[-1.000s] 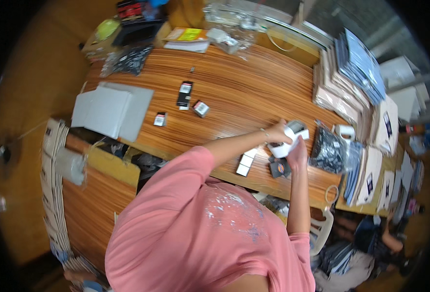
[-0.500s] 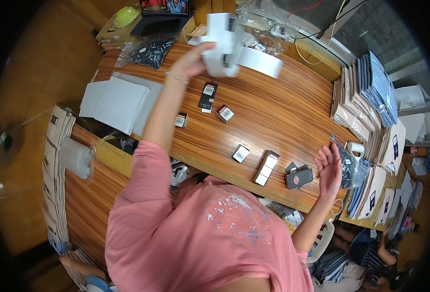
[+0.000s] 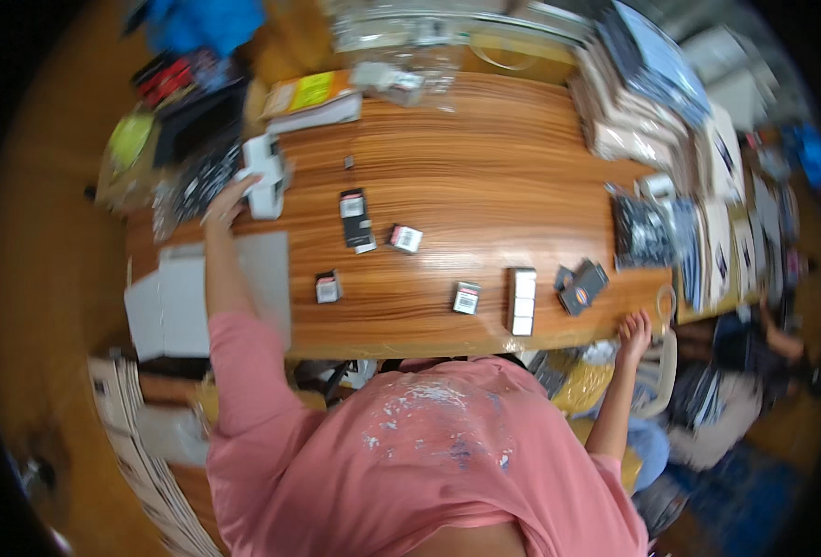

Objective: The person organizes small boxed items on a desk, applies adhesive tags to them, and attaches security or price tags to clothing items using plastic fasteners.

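At the left of the table my left hand (image 3: pixel 226 202) has its fingers closed on a blurred white object (image 3: pixel 265 181), perhaps a roll of labels. It lies beside a clear bag of small black pieces (image 3: pixel 208 184). My right hand (image 3: pixel 635 336) is at the table's near right edge, fingers loosely bent and apart, with nothing in it. Nearest to it are a dark box (image 3: pixel 584 286) and a long box with white labels (image 3: pixel 522 302). Several small labelled boxes, one (image 3: pixel 466 298) near the middle, and a black hang tag (image 3: pixel 355 219) lie between my hands.
White sheets (image 3: pixel 187 311) lie at the left. A yellow-and-orange packet (image 3: pixel 310 93) and clear plastic (image 3: pixel 410 84) are at the back. Stacks of bagged clothes (image 3: pixel 628 121), a white cup (image 3: pixel 654 188) and a dark bag (image 3: pixel 640 230) line the right side. A person (image 3: pixel 754 343) is beyond.
My left hand has carried the white object left and down beside the bag of black pieces. My right hand has drawn back toward the table's near edge. The view has turned.
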Available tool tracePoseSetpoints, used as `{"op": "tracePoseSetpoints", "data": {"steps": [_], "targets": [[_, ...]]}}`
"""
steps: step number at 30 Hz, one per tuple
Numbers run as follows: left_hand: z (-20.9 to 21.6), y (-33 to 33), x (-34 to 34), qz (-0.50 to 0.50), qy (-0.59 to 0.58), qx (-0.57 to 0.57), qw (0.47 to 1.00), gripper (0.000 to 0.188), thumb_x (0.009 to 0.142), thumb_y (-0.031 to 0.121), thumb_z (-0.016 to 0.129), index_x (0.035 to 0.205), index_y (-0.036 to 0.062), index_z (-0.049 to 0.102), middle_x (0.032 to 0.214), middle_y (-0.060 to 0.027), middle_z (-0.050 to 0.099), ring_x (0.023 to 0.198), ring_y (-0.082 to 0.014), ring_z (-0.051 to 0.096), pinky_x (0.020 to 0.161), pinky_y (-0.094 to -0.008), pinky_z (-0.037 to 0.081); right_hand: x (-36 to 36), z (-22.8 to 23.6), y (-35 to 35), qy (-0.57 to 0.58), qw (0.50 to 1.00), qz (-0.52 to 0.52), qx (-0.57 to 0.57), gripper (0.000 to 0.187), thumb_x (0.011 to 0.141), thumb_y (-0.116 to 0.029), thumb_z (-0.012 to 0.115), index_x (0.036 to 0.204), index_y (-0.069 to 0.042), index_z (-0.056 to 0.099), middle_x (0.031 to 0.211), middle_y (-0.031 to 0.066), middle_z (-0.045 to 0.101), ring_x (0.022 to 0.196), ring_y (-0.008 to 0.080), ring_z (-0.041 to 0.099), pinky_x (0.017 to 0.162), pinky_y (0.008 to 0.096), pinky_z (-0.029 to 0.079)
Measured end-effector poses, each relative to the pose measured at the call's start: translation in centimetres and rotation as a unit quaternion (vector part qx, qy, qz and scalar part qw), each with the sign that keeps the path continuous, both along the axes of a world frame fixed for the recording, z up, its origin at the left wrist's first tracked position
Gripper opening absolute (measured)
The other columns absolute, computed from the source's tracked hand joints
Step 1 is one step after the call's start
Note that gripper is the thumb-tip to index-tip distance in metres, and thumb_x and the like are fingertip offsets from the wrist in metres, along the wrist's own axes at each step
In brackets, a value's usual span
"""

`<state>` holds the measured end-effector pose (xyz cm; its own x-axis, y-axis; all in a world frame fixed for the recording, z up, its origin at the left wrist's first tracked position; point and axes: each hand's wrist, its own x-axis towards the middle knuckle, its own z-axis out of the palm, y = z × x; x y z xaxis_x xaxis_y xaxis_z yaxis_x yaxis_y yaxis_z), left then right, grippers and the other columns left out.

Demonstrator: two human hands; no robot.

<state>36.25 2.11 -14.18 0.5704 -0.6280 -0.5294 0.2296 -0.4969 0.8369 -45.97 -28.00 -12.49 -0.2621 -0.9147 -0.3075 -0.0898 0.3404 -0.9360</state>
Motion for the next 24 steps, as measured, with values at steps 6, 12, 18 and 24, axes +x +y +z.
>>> {"op": "tracePoseSetpoints", "data": {"steps": [6,12,18,24], "targets": [[1.5,1.3,0.5,0.011,-0.343,0.057,0.937,0.074,0.077,0.019,0.067,0.132,-0.0074,0.025,0.132,-0.0196,0.036,0.117,-0.026,0.042,0.098,-0.0351,0.034,-3.0,0.8,2.3,0.019,0.992,-0.097,-0.083,0.038,0.083,-0.019,0.056,0.118,-0.011,0.046,0.101,0.0058,0.057,0.084,0.0143,0.057,0.061,0.0269,0.046],[4.4,-2.8,-4.9,0.116,-0.695,0.014,0.709,0.091,0.075,0.038,0.068,0.134,-0.0092,0.016,0.136,-0.0293,0.023,0.124,-0.0396,0.029,0.103,-0.0412,0.026,-16.0,1.9,6.1,0.096,0.917,-0.333,-0.197,0.022,0.083,-0.01,0.05,0.105,-0.006,0.048,0.081,0.0032,0.055,0.064,0.0106,0.054,0.054,0.0239,0.041],[16.4,-12.1,-26.3,0.064,-0.615,-0.233,0.751,0.079,0.082,0.019,0.064,0.134,-0.0042,0.01,0.129,-0.0229,0.034,0.116,-0.0317,0.041,0.094,-0.0393,0.04,-18.6,-9.2,11.0,0.353,0.855,-0.318,-0.208,0.018,0.077,-0.001,0.048,0.093,-0.003,0.053,0.078,0.0119,0.054,0.071,0.023,0.052,0.068,0.0333,0.043],[18.5,-17.4,-48.6,-0.34,-0.311,-0.346,0.817,0.042,0.085,0.025,0.049,0.114,-0.006,0.047,0.116,-0.0179,0.049,0.109,-0.0282,0.049,0.098,-0.0401,0.035,-7.6,-10.7,14.2,0.204,0.964,-0.134,-0.103,0.026,0.075,-0.002,0.05,0.1,-0.003,0.053,0.084,0.0138,0.053,0.073,0.0257,0.054,0.067,0.0339,0.044]]}}
